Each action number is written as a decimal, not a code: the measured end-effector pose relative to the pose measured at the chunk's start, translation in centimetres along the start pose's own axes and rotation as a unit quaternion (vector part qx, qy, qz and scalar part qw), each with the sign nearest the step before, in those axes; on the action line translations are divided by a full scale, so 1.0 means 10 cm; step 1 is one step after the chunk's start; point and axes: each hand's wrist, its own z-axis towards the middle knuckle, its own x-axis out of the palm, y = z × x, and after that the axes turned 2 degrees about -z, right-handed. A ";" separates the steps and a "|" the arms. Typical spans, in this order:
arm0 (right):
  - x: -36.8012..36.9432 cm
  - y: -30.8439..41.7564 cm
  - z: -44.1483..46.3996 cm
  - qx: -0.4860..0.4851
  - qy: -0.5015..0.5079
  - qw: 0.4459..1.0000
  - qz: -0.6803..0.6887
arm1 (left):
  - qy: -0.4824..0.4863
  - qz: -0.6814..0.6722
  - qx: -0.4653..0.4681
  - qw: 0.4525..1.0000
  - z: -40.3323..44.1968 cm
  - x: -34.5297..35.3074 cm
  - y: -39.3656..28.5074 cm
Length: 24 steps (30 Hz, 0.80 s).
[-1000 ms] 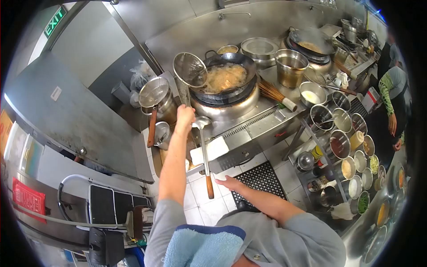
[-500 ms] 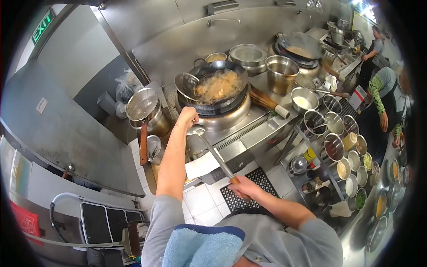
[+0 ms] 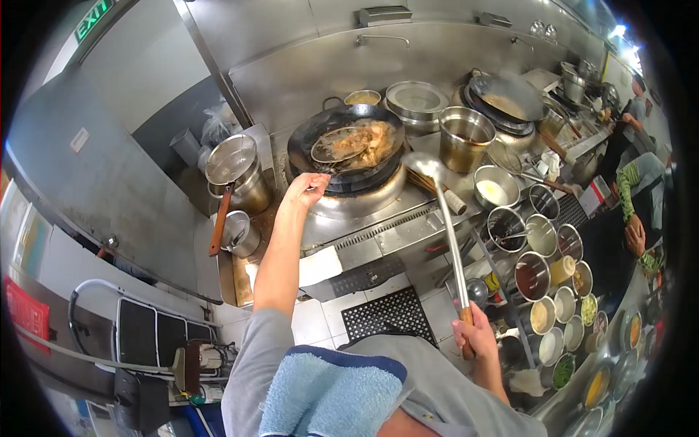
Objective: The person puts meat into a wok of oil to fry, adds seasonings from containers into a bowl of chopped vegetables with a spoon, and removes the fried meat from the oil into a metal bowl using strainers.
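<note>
My left hand (image 3: pixel 309 191) is closed round the handle of a round strainer (image 3: pixel 339 145), just in front of the wok's near rim. The strainer lies in the hot oil of a black wok (image 3: pixel 306 136), beside golden frying food (image 3: pixel 377 140). At the lower right, my right hand (image 3: pixel 476 336) grips the wooden handle of a long metal ladle (image 3: pixel 450 240). The ladle's bowl points away from me, over the counter edge to the right of the wok. A white cloth (image 3: pixel 318 266) rests on the counter front.
Left of the wok stands a steel pot with a strainer (image 3: pixel 232 162) on top. A tall steel pot (image 3: pixel 466 136) and a bamboo brush (image 3: pixel 444 197) are to its right. A rack of ingredient bowls (image 3: pixel 532 277) and two people (image 3: pixel 641 186) are at the right.
My right hand took the ladle's handle and has swung the ladle to the right. The strainer in my left hand went from above the wok down into the oil.
</note>
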 end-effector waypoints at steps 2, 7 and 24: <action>-0.04 0.11 0.19 -0.051 0.023 0.998 0.000 | -0.006 -0.028 -0.002 1.000 -0.09 0.05 0.09; 0.17 0.67 0.87 -0.132 0.030 0.991 0.008 | -0.008 0.021 0.041 0.999 -0.40 0.01 0.33; 1.04 0.66 1.63 -0.103 0.123 0.985 -0.070 | -0.056 0.326 0.233 0.914 -0.34 -0.26 0.36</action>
